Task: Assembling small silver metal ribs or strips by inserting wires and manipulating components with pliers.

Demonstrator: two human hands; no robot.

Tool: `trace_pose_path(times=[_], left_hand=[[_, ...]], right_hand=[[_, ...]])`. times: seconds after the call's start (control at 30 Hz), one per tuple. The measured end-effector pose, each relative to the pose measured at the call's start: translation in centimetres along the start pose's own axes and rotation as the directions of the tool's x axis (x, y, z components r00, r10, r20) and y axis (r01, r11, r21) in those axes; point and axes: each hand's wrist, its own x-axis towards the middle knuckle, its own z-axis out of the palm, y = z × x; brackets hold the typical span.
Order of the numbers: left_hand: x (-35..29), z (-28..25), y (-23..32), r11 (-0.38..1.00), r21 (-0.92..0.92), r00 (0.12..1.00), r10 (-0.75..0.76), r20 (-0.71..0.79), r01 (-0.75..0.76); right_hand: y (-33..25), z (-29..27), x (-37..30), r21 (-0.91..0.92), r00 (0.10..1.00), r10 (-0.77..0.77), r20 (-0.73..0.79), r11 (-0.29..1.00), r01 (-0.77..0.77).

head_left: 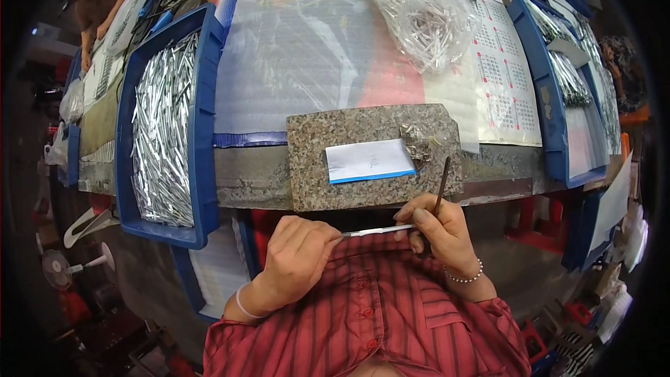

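Note:
A thin silver rod stretches level between my hands, just in front of the red striped shirt. My left hand pinches its left end, fingers closed. With its thumb and fingers, my right hand grips the right end. A slim dark brown stick also sticks up out of my right hand. Just beyond my hands lies a speckled stone slab. On the slab rest a white paper pad with a blue edge and a clear bag of small parts, too small to make out.
A blue bin full of silver rods stands at the left. Another blue bin with bundled rods is at the right. A clear plastic bag of thin pieces lies at the back. Far left, another person is partly visible.

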Motion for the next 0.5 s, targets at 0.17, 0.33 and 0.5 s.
trace_pose_path(times=[0.17,0.33,0.5], left_hand=[[0.1,0.1,0.7,0.999,-0.02,1.0,-0.025,0.01,0.026],[0.0,0.1,0.9,1.0,-0.028,1.0,-0.014,0.007,0.014],[-0.5,-0.1,0.9,0.999,-0.02,1.0,-0.027,0.014,0.028]], right_hand=[[0.7,-0.3,-0.4,-0.025,1.0,0.022,0.006,0.999,-0.022],[1.5,-0.1,-0.3,0.142,0.998,-0.002,-0.068,0.99,0.012],[1.2,0.0,-0.2,0.153,0.995,0.077,-0.061,0.986,-0.067]])
